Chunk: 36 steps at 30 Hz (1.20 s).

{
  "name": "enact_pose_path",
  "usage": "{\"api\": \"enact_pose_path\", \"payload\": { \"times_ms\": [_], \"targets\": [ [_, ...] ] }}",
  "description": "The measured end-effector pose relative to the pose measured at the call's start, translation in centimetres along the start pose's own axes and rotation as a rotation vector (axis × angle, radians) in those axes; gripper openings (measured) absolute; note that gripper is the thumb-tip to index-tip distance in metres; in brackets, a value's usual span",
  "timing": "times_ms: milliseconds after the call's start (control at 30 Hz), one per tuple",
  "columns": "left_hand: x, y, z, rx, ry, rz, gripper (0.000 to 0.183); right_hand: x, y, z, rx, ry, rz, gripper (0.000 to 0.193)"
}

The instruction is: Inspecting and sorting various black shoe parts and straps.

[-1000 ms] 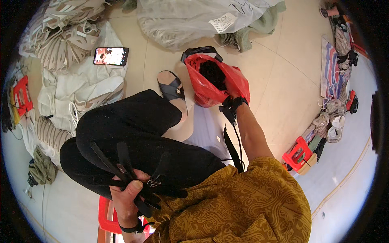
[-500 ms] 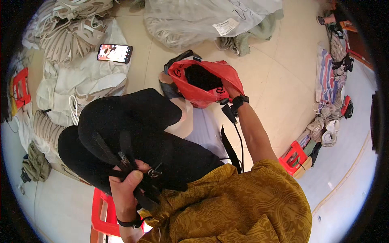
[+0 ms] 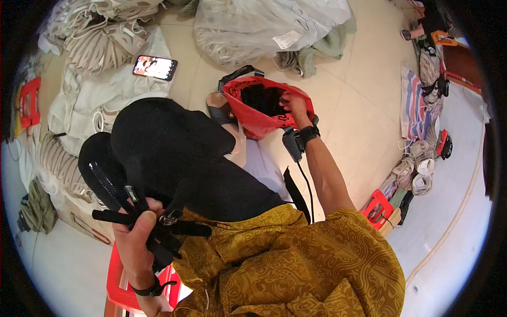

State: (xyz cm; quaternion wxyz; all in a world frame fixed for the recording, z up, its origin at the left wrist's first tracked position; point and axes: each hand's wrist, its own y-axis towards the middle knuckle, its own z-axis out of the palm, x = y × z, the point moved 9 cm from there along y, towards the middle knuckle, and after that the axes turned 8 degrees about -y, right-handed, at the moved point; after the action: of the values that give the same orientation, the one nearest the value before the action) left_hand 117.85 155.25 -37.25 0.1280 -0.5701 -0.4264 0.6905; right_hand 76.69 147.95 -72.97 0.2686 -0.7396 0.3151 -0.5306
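Note:
My left hand [image 3: 138,224] is closed around a bunch of black straps [image 3: 166,238] with metal buckles, beside my dark-clothed knees. Strap ends stick out on both sides of the fist. My right hand [image 3: 297,105] is inside the mouth of a red plastic bag [image 3: 256,122], its fingers bent against the black contents [image 3: 261,99]. What those fingers grip is hidden by the dark pile. A small black device [image 3: 292,145] with a cable hangs by my right wrist.
A lit phone [image 3: 155,67] lies on white sheeting near stacked beige shoe parts [image 3: 103,47]. Farther off sits a large clear plastic sack [image 3: 269,31]. Red stools [image 3: 377,208] stand at the sides, and a striped bag [image 3: 414,105] lies along the right.
My right hand has risen inside the red bag, so more of it shows. My left hand, still holding the straps, has shifted left and turned.

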Motion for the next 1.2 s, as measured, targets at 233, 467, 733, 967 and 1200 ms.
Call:
{"api": "enact_pose_path", "payload": {
  "times_ms": [233, 467, 733, 967, 1200],
  "targets": [
    [1.8, 1.6, 2.3, 0.134, 0.232, -0.001, 0.017, -6.9, 3.7, -12.0, -0.286, -0.419, -0.547, 0.02],
    [3.7, 1.3, 3.4, 0.264, 0.056, -0.146, 0.023, 2.8, -2.3, -1.2, -0.106, -0.275, -0.135, 0.014],
    [4.6, 1.2, 4.7, 0.374, -0.234, -0.144, 0.023, 15.1, -16.9, 4.5, 0.321, 0.665, -0.259, 0.009],
    [4.9, 0.5, 4.9, 0.373, -0.265, -0.089, 0.023, 21.4, -29.0, 12.9, 0.758, 0.298, -0.286, 0.022],
    [6.5, -0.1, 3.8, 0.379, -0.24, -0.082, 0.014, 22.5, -30.6, 15.3, 0.66, 0.104, -0.386, 0.009]
  ]
}}
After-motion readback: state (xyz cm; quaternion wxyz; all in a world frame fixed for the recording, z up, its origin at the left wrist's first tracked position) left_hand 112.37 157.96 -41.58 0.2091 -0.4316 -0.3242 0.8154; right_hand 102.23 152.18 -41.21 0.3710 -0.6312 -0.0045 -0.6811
